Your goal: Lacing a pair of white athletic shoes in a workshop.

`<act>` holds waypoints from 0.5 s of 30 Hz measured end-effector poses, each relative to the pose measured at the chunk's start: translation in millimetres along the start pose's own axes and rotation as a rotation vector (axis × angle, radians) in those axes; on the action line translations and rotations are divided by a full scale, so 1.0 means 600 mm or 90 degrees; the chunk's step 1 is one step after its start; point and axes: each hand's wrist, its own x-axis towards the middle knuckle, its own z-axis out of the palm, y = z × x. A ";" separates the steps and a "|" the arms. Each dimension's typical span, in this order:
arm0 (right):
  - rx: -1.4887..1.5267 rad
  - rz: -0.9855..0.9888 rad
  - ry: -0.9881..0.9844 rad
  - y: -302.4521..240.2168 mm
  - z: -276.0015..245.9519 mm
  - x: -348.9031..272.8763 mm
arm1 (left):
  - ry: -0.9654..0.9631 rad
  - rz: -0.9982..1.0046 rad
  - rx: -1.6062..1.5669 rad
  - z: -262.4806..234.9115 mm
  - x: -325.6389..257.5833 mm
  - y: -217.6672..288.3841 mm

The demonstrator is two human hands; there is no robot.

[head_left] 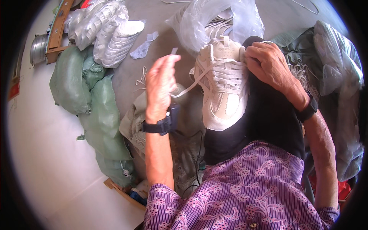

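A pale beige shoe upper (pixel 224 97) lies on my dark-clad lap, toe toward me and tongue away; no sole shows on it. Flat whitish shoelace (pixel 199 79) crosses its front in rows, and one length runs left to my left hand (pixel 160 82). That hand is raised left of the upper, closed on the lace, whose tip sticks up past the fingertips. At the upper's top right edge, beside the eyelets, my right hand (pixel 267 63) is closed with curled fingers on the edge; its fingertips are partly hidden.
Clear plastic bags (pixel 180 17) with stacked pale pieces stand ahead, and wrapped pale stacks (pixel 111 34) lie far left. Green sacks (pixel 103 115) line the left. More beige uppers (pixel 134 117) lie beside my left forearm. Loose laces (pixel 301 73) and plastic wrapping (pixel 337 57) are on the right.
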 end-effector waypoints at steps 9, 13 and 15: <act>-0.014 0.000 0.015 -0.002 -0.001 -0.006 | -0.082 0.018 0.211 0.067 0.012 -0.007; -0.018 0.005 0.018 -0.002 0.001 -0.007 | -0.110 -0.009 0.192 0.066 0.013 -0.013; -0.021 0.005 0.020 -0.001 0.001 -0.007 | -0.109 -0.007 0.193 0.067 0.015 -0.016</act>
